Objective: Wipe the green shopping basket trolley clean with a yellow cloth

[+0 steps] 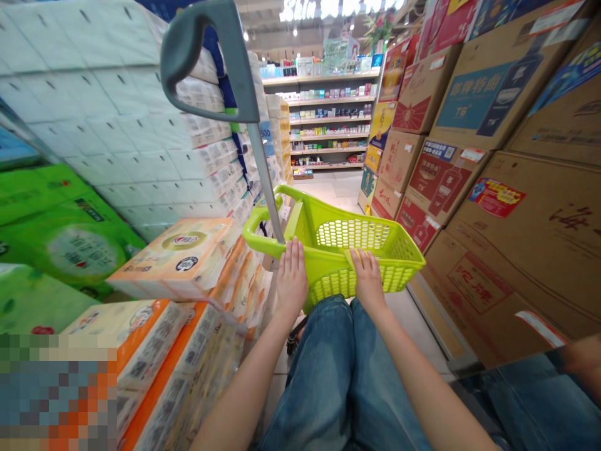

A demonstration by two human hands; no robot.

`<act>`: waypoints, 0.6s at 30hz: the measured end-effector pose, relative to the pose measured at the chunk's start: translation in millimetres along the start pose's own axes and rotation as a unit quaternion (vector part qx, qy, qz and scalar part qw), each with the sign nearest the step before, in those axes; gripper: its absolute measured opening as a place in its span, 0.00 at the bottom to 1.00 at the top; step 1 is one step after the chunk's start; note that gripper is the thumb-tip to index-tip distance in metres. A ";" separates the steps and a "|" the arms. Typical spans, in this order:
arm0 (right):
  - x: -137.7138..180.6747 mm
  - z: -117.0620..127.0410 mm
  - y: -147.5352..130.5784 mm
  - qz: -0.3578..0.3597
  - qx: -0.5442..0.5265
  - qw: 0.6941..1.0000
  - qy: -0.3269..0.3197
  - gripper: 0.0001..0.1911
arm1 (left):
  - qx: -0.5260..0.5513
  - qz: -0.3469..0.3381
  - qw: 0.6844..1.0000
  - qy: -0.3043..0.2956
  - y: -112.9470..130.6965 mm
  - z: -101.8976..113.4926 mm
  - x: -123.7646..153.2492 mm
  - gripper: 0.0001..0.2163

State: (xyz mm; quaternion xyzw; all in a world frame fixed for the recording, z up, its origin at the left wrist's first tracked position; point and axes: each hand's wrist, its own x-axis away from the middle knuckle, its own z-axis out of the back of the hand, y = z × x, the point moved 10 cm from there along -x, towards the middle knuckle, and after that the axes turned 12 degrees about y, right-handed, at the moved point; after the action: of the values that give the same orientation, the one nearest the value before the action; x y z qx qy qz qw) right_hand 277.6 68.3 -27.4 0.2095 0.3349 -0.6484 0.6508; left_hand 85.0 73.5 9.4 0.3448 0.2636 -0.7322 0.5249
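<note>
- My knees in blue denim jeans (338,376) are nearest, with both bare forearms reaching forward over them.
- My left hand (292,275) lies flat, fingers straight and together, on the near rim of the lime-green plastic shopping basket (399,238), just beside its metal pole.
- My right hand (369,279) hooks its fingers over the same rim, further right.
- I judge this as steadying the basket; shifting it would call for the left fingers to close too, or a hold on the grey loop handle (206,56) above.
- The basket stands in the aisle ahead, with mesh walls and a smooth thick rim.
- Orange-and-white tissue packs (183,250) are stacked left and brown cardboard boxes (516,219) right.
</note>
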 end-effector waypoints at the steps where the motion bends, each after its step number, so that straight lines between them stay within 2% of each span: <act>1: 1.1 0.3 5.5 -0.003 0.008 1.000 0.000 0.38 | 0.001 0.000 1.000 0.000 0.1 -0.2 0.0 0.36; 3: 0.4 0.2 8.6 -0.020 0.020 1.000 -0.008 0.37 | -0.001 0.000 1.000 0.001 0.4 0.0 -0.1 0.36; 5: -4.0 -1.6 -1.9 -0.047 0.020 0.998 -0.030 0.38 | -0.003 -0.002 1.000 0.003 0.6 0.7 -0.2 0.36; 7: -12.1 -3.8 -29.7 -0.056 -0.004 0.997 -0.056 0.40 | -0.002 -0.003 1.000 0.002 0.9 0.4 -0.2 0.35; 11: -33.5 -1.8 -107.2 -0.014 -0.094 0.992 -0.080 0.41 | -0.007 0.003 1.000 0.002 -0.2 -0.9 -0.1 0.32; 13: -41.1 0.8 -128.9 -0.006 -0.127 0.989 -0.079 0.39 | -0.012 0.006 1.000 0.003 -1.6 -1.2 -0.3 0.31; 15: -43.8 1.8 -134.3 0.003 -0.147 0.986 -0.076 0.38 | -0.016 0.004 1.000 0.000 -2.3 -1.7 -0.4 0.31; 18: -37.8 0.1 -119.1 0.024 -0.140 0.988 -0.066 0.39 | -0.019 -0.008 1.000 -0.006 -1.3 -1.9 -0.4 0.31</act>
State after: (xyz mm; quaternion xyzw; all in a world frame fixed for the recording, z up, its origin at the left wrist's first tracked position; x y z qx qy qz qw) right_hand 162.8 86.4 18.6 0.0811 0.3737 -0.5917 0.7097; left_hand 84.2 75.5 8.5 0.3285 0.2774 -0.7333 0.5268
